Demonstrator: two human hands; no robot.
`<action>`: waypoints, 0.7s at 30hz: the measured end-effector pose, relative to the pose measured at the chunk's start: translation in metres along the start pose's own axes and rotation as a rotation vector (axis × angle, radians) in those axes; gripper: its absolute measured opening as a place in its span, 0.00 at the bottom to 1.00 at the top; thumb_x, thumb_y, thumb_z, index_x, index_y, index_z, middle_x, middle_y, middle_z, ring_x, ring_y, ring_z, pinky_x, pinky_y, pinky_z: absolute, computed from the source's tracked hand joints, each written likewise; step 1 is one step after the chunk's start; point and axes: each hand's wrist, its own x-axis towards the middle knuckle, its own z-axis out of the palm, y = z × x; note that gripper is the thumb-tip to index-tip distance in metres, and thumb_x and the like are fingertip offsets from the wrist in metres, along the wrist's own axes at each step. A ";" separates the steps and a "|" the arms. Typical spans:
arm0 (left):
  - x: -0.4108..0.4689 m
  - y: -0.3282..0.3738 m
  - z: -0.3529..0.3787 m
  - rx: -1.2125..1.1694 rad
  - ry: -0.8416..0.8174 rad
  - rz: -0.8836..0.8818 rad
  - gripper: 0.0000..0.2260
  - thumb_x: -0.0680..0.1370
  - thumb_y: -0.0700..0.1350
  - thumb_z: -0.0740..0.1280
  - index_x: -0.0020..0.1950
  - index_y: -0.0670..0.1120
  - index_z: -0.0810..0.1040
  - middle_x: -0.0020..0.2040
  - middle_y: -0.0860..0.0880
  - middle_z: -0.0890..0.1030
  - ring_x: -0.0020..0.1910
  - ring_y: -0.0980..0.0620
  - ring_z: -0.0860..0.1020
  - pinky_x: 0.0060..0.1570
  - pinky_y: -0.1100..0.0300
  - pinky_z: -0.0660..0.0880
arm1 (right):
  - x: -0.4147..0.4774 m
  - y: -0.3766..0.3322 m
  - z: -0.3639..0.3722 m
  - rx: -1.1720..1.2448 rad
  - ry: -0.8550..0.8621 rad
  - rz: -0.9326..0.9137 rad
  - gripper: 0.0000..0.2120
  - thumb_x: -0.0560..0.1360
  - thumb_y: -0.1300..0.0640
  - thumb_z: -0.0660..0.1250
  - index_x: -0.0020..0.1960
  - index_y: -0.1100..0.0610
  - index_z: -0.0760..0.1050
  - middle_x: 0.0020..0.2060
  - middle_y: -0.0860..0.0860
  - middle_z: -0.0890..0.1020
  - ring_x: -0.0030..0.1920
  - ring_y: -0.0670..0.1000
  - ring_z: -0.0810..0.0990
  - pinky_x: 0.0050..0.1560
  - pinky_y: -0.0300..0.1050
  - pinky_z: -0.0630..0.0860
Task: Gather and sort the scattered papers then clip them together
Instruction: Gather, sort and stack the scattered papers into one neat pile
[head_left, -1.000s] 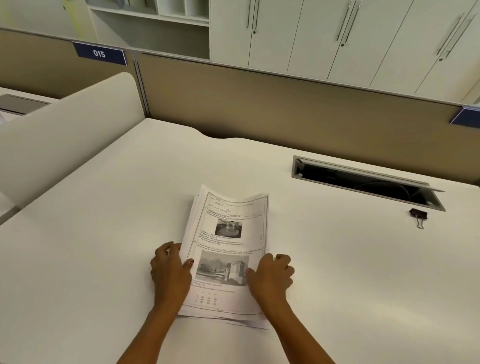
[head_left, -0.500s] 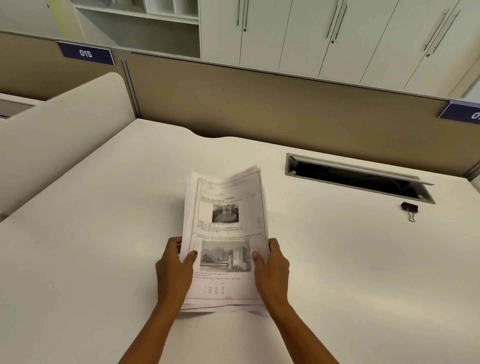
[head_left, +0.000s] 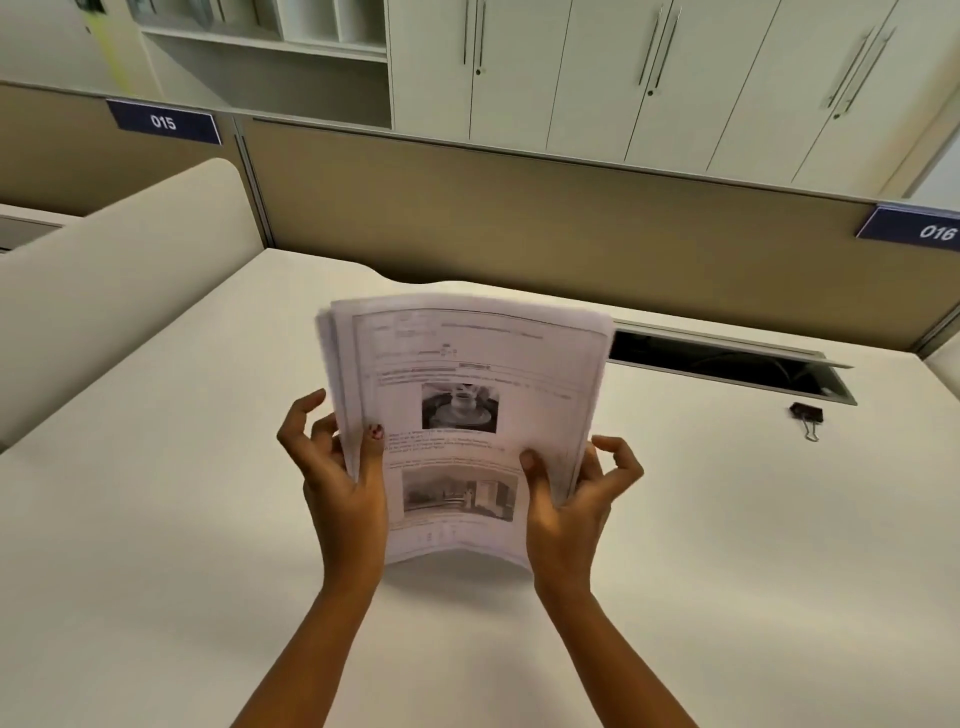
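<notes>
A stack of printed papers (head_left: 467, 374) with two grey photos on the top sheet is held up off the white desk (head_left: 156, 519), tilted toward me. My left hand (head_left: 337, 483) grips its left edge, thumb on the top sheet. My right hand (head_left: 571, 499) grips the right edge, thumb on the page and fingers curled behind. The stack's bottom edge bows slightly. A black binder clip (head_left: 807, 415) lies on the desk to the right, apart from both hands.
An open cable slot (head_left: 727, 358) is cut into the desk behind the papers on the right. A tan partition (head_left: 519, 218) with labels 015 and 016 closes the back. A curved white divider (head_left: 119, 270) bounds the left side. White cabinets stand beyond.
The stack lay flat on the desk under both hands; both hands gripped its side edges and lifted it up toward me, off the surface.
</notes>
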 end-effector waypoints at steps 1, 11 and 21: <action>-0.001 0.001 0.001 0.002 0.001 0.011 0.17 0.79 0.46 0.61 0.65 0.50 0.59 0.60 0.48 0.75 0.55 0.49 0.79 0.46 0.59 0.80 | -0.001 0.000 -0.001 0.018 -0.003 0.006 0.25 0.72 0.59 0.69 0.57 0.46 0.56 0.58 0.55 0.77 0.55 0.54 0.81 0.47 0.48 0.83; -0.007 0.005 0.007 0.056 0.019 0.043 0.08 0.80 0.49 0.52 0.53 0.48 0.65 0.54 0.48 0.76 0.48 0.51 0.78 0.39 0.71 0.77 | 0.004 -0.004 -0.003 -0.042 0.039 -0.081 0.19 0.74 0.33 0.55 0.50 0.49 0.65 0.45 0.34 0.79 0.43 0.43 0.82 0.37 0.35 0.80; -0.009 -0.011 0.001 0.010 -0.117 -0.022 0.15 0.78 0.51 0.53 0.62 0.46 0.65 0.53 0.51 0.78 0.46 0.58 0.79 0.38 0.65 0.80 | -0.005 0.019 -0.010 -0.106 0.002 -0.031 0.22 0.71 0.30 0.55 0.53 0.46 0.65 0.52 0.50 0.79 0.47 0.49 0.81 0.43 0.42 0.83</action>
